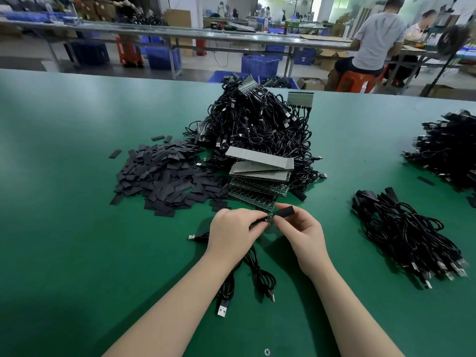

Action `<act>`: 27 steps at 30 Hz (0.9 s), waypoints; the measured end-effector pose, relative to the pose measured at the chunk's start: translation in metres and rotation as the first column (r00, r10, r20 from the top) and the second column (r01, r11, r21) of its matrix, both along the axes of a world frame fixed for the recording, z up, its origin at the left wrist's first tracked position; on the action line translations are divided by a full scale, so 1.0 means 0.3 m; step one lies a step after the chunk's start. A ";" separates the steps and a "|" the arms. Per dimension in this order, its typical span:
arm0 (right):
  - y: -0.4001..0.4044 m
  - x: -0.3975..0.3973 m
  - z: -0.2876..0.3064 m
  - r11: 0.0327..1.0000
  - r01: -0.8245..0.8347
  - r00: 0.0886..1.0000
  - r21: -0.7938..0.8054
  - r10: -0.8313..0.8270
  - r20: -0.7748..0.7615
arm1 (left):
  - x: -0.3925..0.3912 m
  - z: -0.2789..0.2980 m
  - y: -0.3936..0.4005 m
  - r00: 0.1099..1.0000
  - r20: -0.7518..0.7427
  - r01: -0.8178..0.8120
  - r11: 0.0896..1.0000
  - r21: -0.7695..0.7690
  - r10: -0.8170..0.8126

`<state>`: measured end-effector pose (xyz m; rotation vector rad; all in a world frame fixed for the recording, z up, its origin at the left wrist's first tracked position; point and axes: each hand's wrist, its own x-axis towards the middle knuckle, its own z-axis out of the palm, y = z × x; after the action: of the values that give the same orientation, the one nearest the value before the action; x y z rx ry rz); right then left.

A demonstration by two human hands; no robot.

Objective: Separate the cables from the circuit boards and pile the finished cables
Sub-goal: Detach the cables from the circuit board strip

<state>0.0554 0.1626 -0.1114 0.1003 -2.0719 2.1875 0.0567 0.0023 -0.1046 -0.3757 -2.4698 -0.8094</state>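
Over the green table (77, 253), my left hand (231, 233) grips a black cable (257, 269) near its end. My right hand (301, 233) pinches a black sleeve (284, 210) at that same end. The cable's loops and USB plugs (222, 310) trail toward me between my forearms. Just beyond my hands lies a stack of circuit boards (260, 176), leaning against a tall heap of black cables still joined to boards (257, 124). A pile of separated cables (407, 235) lies to the right.
Several flat black sleeves (167, 173) are heaped to the left of the boards. Another cable pile (448, 150) sits at the far right edge. Beyond the table are workbenches, blue crates (260, 65) and seated people (373, 39).
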 end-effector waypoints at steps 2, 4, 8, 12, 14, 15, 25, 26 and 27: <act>0.000 0.001 0.003 0.999 -0.006 1.000 -0.032 0.006 0.018 | -0.004 0.000 -0.001 1.000 0.007 0.004 1.000 -0.014 -0.003; -0.002 0.005 0.006 0.999 0.003 1.000 -0.051 -0.001 0.031 | -0.005 0.000 -0.003 1.000 0.020 0.007 1.000 -0.018 -0.007; -0.002 0.009 0.009 0.999 0.026 1.000 -0.022 -0.026 0.008 | -0.001 0.002 -0.006 0.999 0.017 0.049 0.999 -0.003 -0.049; 0.000 0.008 0.010 0.999 0.034 0.999 -0.010 -0.034 0.013 | -0.001 0.005 -0.011 0.995 0.037 0.095 0.995 -0.016 -0.094; 0.004 0.006 0.009 0.999 0.044 0.999 -0.006 -0.043 0.023 | 0.000 0.007 -0.011 0.993 0.032 0.112 0.993 -0.030 -0.111; 0.004 0.006 0.008 0.999 0.045 0.999 0.000 -0.045 0.027 | 0.001 0.008 -0.011 0.993 0.030 0.116 0.993 -0.032 -0.115; 0.007 0.007 0.010 0.999 0.045 0.998 -0.012 -0.044 0.039 | 0.000 0.007 -0.009 0.991 0.039 0.126 0.991 -0.035 -0.125; 0.007 0.007 0.011 0.999 0.042 0.999 -0.011 -0.041 0.036 | 0.000 0.007 -0.010 0.991 0.041 0.126 0.991 -0.031 -0.125; 0.006 0.007 0.011 0.999 0.039 0.999 -0.010 -0.039 0.034 | 0.000 0.007 -0.010 0.991 0.043 0.126 0.992 -0.025 -0.125</act>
<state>0.0575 0.1645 -0.1080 0.0214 -2.0613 2.1926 0.0567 -0.0009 -0.1025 -0.5345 -2.5188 -0.8419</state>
